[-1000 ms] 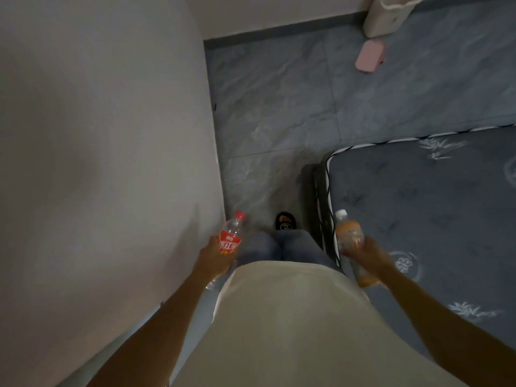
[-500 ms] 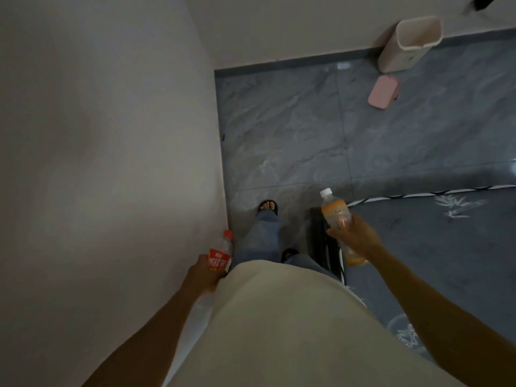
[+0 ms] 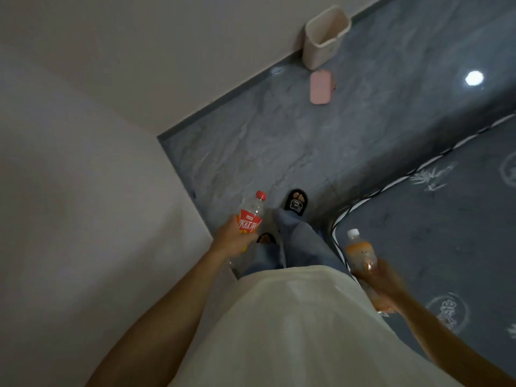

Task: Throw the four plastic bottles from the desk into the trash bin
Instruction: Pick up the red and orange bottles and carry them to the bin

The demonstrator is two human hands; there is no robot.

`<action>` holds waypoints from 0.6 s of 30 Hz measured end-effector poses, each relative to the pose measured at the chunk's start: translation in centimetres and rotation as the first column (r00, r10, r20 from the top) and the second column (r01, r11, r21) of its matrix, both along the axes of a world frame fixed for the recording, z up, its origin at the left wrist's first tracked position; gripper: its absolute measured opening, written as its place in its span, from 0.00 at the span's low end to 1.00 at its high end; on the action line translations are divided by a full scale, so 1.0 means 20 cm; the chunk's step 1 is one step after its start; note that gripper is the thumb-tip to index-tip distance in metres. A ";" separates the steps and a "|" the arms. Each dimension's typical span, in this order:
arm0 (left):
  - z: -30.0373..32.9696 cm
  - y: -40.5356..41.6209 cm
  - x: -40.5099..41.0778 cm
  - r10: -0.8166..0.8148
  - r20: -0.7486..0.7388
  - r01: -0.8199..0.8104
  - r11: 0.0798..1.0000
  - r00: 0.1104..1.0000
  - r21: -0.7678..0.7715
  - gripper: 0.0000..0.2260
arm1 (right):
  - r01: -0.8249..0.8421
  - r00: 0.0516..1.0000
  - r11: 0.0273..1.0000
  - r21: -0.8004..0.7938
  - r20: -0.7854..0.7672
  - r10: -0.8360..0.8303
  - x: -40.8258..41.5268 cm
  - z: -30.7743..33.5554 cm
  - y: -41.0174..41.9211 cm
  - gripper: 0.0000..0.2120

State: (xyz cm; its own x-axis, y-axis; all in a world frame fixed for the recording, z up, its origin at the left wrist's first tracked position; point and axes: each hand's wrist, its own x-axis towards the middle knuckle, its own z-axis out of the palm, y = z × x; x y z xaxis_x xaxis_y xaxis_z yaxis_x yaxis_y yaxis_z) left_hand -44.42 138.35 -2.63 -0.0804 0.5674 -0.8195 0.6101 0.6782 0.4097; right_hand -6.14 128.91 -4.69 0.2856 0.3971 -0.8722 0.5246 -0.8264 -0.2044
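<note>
My left hand (image 3: 233,240) grips a clear plastic bottle with a red cap and red label (image 3: 251,215), held low beside my legs near the wall. An orange-tinted bottle with a white cap (image 3: 360,252) is in my right hand (image 3: 384,280), over the corner of the mattress. The cream trash bin (image 3: 325,37) stands open against the far wall, well ahead of both hands, and I see nothing inside it from here.
A pink flat lid (image 3: 321,88) lies on the grey tiled floor (image 3: 279,141) just before the bin. A dark patterned mattress (image 3: 446,219) fills the right side. White walls close the left and far sides. My feet in black sandals (image 3: 296,202) stand on the tiles.
The view has swung left and the bin now appears nearer the top centre. I have stepped forward along the wall; both hands still carry their bottles, the right one lowered.
</note>
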 end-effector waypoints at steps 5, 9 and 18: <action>-0.04 0.53 0.18 -0.191 -0.022 0.191 0.982 0.981 0.006 0.32 | 0.151 0.988 0.988 -0.025 0.003 -0.151 0.13 -0.04 0.15 0.25; -0.05 0.83 0.29 -0.290 -0.068 0.291 0.957 0.955 0.007 0.29 | 0.201 0.978 0.980 -0.013 0.059 -0.200 0.20 -0.05 0.41 0.19; -0.08 1.26 0.33 -0.334 -0.123 0.331 0.943 0.935 -0.044 0.09 | 0.330 0.941 0.934 0.140 0.026 -0.336 0.38 -0.01 1.23 0.34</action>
